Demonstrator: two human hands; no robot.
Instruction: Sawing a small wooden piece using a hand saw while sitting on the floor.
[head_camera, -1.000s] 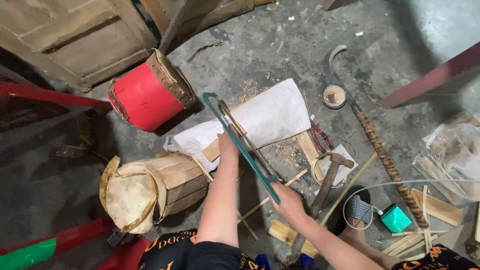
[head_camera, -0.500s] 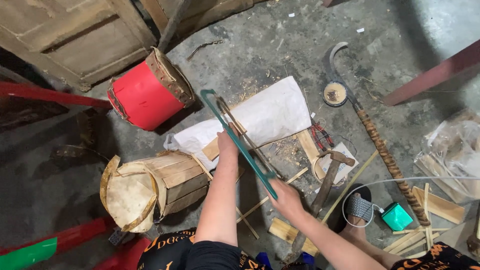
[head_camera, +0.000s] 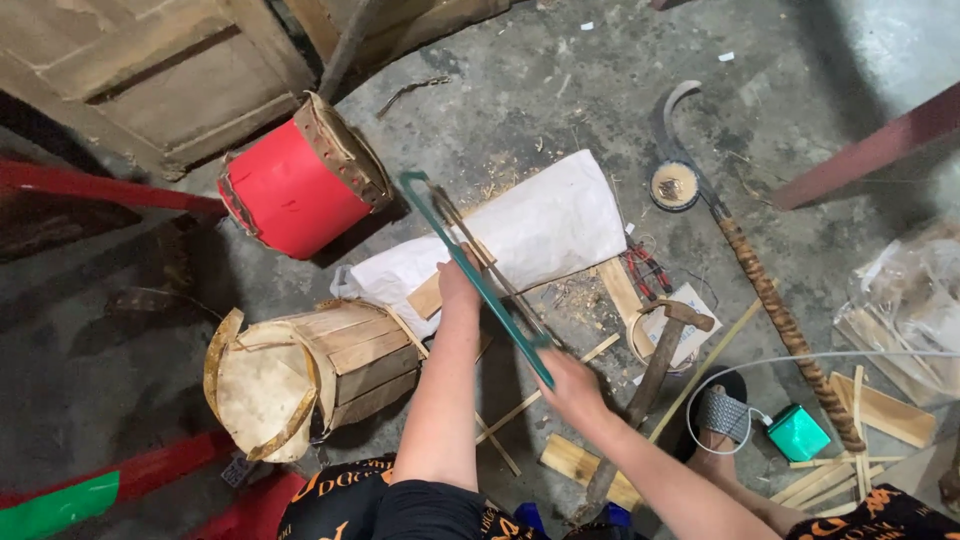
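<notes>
While the camera looks down past a black shirt with orange print, the right hand (head_camera: 570, 385) sits at about five o'clock from frame centre, fingers closed round the near end of a green-framed hacksaw (head_camera: 475, 275). Its thin metal frame runs diagonally up toward eleven o'clock. Just above, the left hand (head_camera: 458, 285) presses down on a pale wooden strip (head_camera: 428, 297) beside the blade; whether those fingers curl round the strip or lie flat cannot be told.

Against the earlier frames, both hands and the saw keep nearly the same place, with only a slight shift along the saw's line.

At eight o'clock lies a small drum (head_camera: 290, 370) of rough wooden staves with a worn hide head, tipped on its side. At four o'clock a hammer (head_camera: 665, 345) with a dark wooden handle lies among split bamboo slivers, and beyond it a small green box (head_camera: 798, 432) with a white cable. Under the strip spreads a white sack (head_camera: 540, 225), crumpled and dusted with sawdust. Farther off, at ten o'clock, a red drum (head_camera: 295, 185) with a leather-laced rim lies on the grey concrete floor (head_camera: 520, 80). At two o'clock a sickle (head_camera: 700, 170) with a wrapped handle stretches away, its curved blade beside a round tape roll (head_camera: 675, 185).
</notes>
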